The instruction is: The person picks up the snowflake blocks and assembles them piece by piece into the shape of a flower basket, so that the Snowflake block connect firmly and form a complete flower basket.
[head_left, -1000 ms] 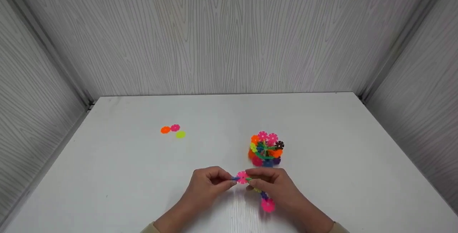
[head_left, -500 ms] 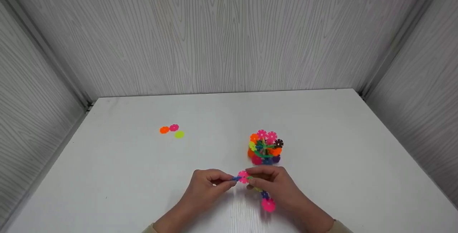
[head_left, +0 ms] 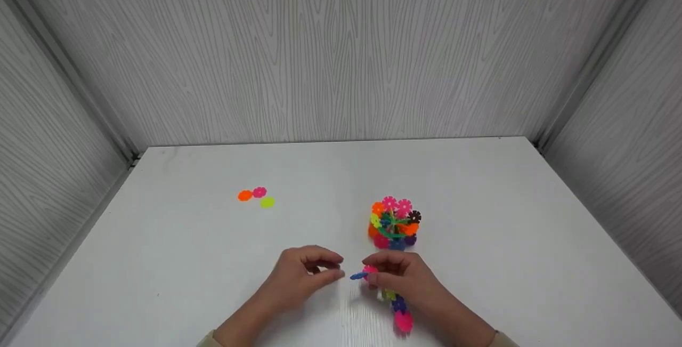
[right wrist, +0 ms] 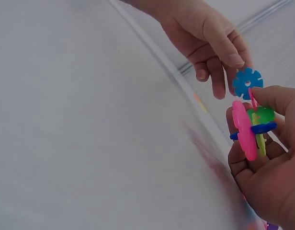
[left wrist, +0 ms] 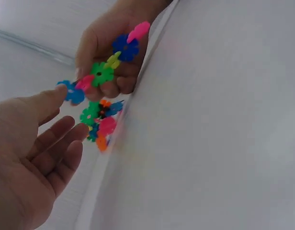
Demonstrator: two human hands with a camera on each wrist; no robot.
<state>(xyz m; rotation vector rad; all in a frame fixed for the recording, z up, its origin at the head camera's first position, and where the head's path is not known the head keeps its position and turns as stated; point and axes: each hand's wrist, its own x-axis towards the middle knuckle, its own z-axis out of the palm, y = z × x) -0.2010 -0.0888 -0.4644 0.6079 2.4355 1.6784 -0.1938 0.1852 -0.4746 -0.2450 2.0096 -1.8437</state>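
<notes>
Between thumb and fingers my right hand [head_left: 407,280] grips a short chain of interlocking snowflake discs [left wrist: 102,74]. A light blue disc [right wrist: 247,84] sits at the chain's left end, beside a pink one. Green, yellow and dark blue discs follow, ending in a pink disc [head_left: 404,322] near the front; my right fingers hide part of the middle. My left hand [head_left: 301,275] is just left of the light blue disc, with a small gap in the head view. Its fingers are loosely bent and hold nothing.
A round cluster of joined, many-coloured snowflake discs [head_left: 394,235] stands just beyond my right hand. Farther back on the left lie an orange disc [head_left: 245,195], a pink disc [head_left: 259,192] and a yellow disc [head_left: 267,202]. Grey wood-grain panels [head_left: 330,54] enclose the white table [head_left: 186,251].
My left hand has let go of the light blue disc and drawn slightly left. The chain has tilted in my right hand, its pink front end shifting nearer the front.
</notes>
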